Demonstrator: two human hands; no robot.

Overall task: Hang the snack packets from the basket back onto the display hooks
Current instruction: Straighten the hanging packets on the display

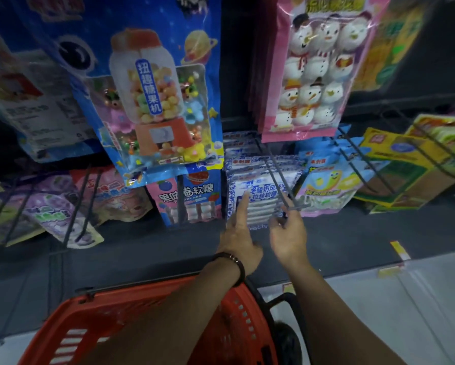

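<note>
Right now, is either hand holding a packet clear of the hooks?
No: the left hand and right hand only touch the blue-and-white packet, which hangs on its hook.

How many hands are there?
2. The left hand points a finger at the blue-and-white packet; the right hand is beside it, at the display hook.

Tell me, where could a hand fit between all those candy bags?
Bare dark shelf strip runs below the hanging packets, above the red basket. Another dark gap separates the blue candy-machine bag from the pink snowman bag. The white-and-blue packets by both hands are crowded.
</note>
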